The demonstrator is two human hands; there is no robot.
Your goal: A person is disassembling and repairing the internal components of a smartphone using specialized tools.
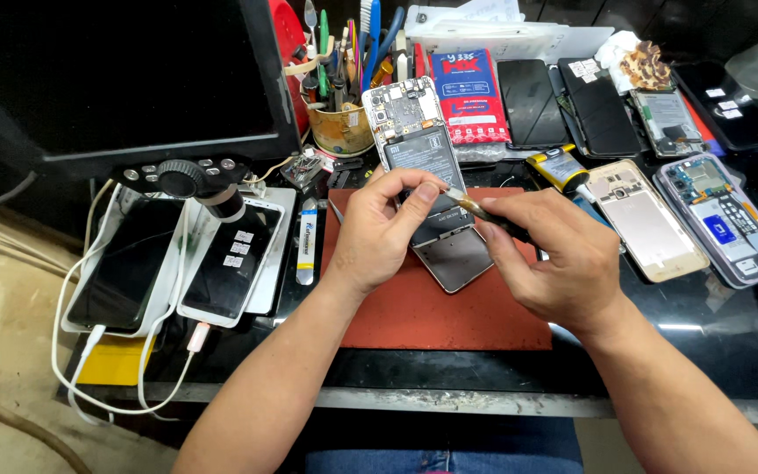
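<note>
1. Here we are holding an opened phone [418, 154] in the upper centre of the frame, its back off and its battery and circuit board showing; our left hand [379, 228] is pinching its lower edge between thumb and fingers, just above the red mat [423, 307].
2. Our right hand [554, 259] is gripping a thin metal tool [475, 209] closed in the fist, with the tip lying against the phone's lower part beside the left thumb.
3. We are judging that the tip could slip off and jab the left thumb, since the two are nearly touching.
4. We are also thinking that too much pressure could gouge the battery, because the tool is working right at its lower end.
5. The phone is tilting up off the mat, so a loosening pinch could drop it onto the grey panel [456, 259] lying below.
6. We are not making out exactly where the tip is landing; the fingers are covering that spot.
7. The tool's handle is hiding inside the right palm, and the dark screen [116, 70] in the upper left is cut off by the frame.
</note>
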